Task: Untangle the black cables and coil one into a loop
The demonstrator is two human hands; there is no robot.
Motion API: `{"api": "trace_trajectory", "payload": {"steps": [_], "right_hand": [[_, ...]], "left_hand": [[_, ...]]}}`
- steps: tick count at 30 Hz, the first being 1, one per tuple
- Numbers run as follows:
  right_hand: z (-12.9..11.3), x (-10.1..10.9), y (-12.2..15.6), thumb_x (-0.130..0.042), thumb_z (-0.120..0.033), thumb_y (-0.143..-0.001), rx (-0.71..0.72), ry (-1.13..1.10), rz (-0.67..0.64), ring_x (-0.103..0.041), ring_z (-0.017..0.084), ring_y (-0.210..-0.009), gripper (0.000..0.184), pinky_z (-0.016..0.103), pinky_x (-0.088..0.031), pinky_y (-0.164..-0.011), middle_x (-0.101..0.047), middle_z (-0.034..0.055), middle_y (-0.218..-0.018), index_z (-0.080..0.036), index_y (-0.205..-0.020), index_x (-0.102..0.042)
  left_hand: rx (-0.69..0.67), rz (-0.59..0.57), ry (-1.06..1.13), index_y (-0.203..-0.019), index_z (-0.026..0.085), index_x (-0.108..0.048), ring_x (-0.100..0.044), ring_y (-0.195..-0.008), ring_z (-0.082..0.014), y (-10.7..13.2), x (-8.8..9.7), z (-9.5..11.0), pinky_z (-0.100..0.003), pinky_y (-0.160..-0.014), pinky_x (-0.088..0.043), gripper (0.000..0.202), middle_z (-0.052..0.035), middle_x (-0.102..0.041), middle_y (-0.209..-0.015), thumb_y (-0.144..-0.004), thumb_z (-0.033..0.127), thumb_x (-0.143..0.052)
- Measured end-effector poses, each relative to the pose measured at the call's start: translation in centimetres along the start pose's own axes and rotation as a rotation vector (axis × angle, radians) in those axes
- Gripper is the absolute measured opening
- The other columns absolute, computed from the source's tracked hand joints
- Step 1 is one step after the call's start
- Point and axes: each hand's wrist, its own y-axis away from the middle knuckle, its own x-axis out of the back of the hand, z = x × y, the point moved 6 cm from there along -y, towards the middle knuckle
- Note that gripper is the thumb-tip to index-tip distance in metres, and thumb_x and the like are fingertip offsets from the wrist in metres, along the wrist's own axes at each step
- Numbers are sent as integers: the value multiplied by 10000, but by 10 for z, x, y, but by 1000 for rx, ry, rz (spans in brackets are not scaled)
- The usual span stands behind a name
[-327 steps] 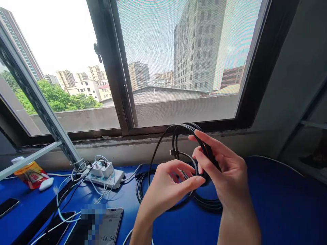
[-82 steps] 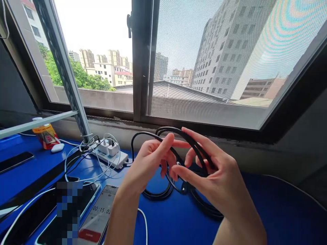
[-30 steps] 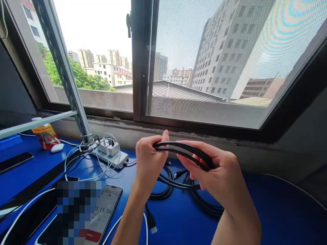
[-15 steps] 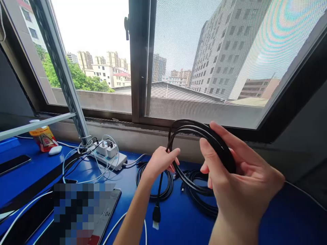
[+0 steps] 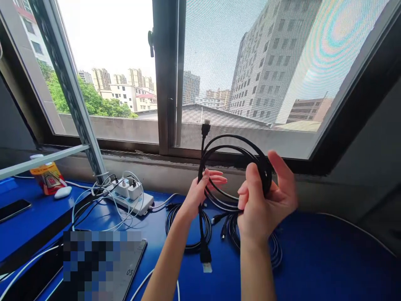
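Note:
A coiled black HDMI cable (image 5: 266, 173) is held up in front of the window sill. My left hand (image 5: 198, 191) pinches the left side of the loops between thumb and fingers. One plug (image 5: 205, 128) of the cable points up above that hand, and the other plug (image 5: 205, 253) hangs below it. My right hand (image 5: 267, 205) grips the right side of the coil, thumb in front, index finger raised behind. Beneath my hands, a second black cable coil (image 5: 188, 248) lies on the left and another coil (image 5: 232, 234) on the right, partly hidden by my right hand.
On the blue table (image 5: 328, 259) stands a white power strip (image 5: 142, 205) with plugged chargers and tangled cords. A tablet-like device (image 5: 133, 263), partly pixelated, lies front left. Farther left are a phone (image 5: 14, 210), a white mouse (image 5: 63, 192), a colourful packet (image 5: 48, 177) and a metal shelf post (image 5: 67, 79).
One plug now sticks up above my left hand. My right hand, with the coil, has turned more upright and moved slightly left. The view has shifted a little.

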Motion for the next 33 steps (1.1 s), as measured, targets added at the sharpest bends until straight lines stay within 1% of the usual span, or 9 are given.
{"api": "trace_trajectory", "payload": {"steps": [2, 4, 8, 10, 14, 17, 21, 30, 33], "right_hand": [[27, -2, -9, -697, -410, -741, -140, -18, -3, -352, 32, -288, 404, 166, -268, -281, -524, -98, -501, -183, -1060, -598], [45, -5, -14, -708, -447, -701, -210, 25, -53, -389, 26, -310, 483, 163, -325, -304, -568, -79, -589, -171, -1073, -573], [51, -10, -15, -712, -469, -686, -157, 156, -166, -422, 28, -350, 510, 164, -363, -313, -599, -46, -704, -185, -1093, -593], [43, -11, -12, -708, -465, -706, -79, 200, -219, -414, 25, -384, 496, 165, -378, -322, -632, -11, -802, -207, -1119, -608], [23, -14, -6, -715, -384, -752, 129, 239, -327, -463, 44, -502, 455, 169, -441, -395, -641, 37, -1009, -260, -1179, -618], [13, -14, -4, -710, -341, -775, 244, 242, -388, -467, 53, -537, 437, 173, -460, -426, -628, 26, -994, -288, -1200, -623], [7, -16, -6, -750, -363, -740, 278, 284, -461, -436, 34, -527, 412, 153, -449, -421, -606, 13, -998, -308, -1141, -675], [0, -8, -11, -698, -314, -793, 336, 324, -303, -462, 39, -514, 158, 155, -410, -401, -591, -2, -805, -243, -923, -755], [2, -8, -12, -690, -322, -796, 305, 315, -268, -500, 67, -555, 133, 169, -410, -409, -595, 13, -784, -217, -845, -754]], "left_hand": [[22, -56, 39, -711, 201, -632, -706, -756, -221, -5, -2, 2, -322, -733, -539, 338, -44, -707, -690, -741, 535, -673], [-22, -35, 70, -694, 199, -571, -669, -586, -175, -7, 1, 10, -308, -681, -543, 446, 32, -595, -514, -678, 630, -685], [-142, 12, 35, -689, 191, -523, -318, -279, -45, -2, 5, 31, -214, -428, -434, 540, 141, -292, -356, -614, 700, -686], [-182, 25, -50, -704, 184, -538, -232, -279, -29, 2, 7, 41, -181, -355, -341, 548, 140, -280, -349, -617, 706, -677], [-247, 67, -249, -760, 180, -569, -237, -296, -29, 8, 13, 59, -156, -309, -262, 468, 129, -336, -369, -637, 610, -709], [-240, 49, -374, -756, 172, -586, -253, -295, -28, 11, 17, 65, -155, -289, -250, 374, 118, -371, -401, -671, 523, -686], [-184, 17, -428, -793, 163, -608, -252, -296, -32, 15, 16, 66, -159, -287, -232, 352, 116, -355, -410, -711, 504, -633], [-182, -81, -486, -745, 171, -586, -221, -327, -14, 24, 0, 67, -171, -318, -186, 489, 115, -330, -440, -643, 636, -698], [-204, -78, -468, -755, 168, -601, -194, -318, -25, 27, -4, 70, -187, -316, -157, 590, 113, -297, -390, -662, 751, -586]]}}
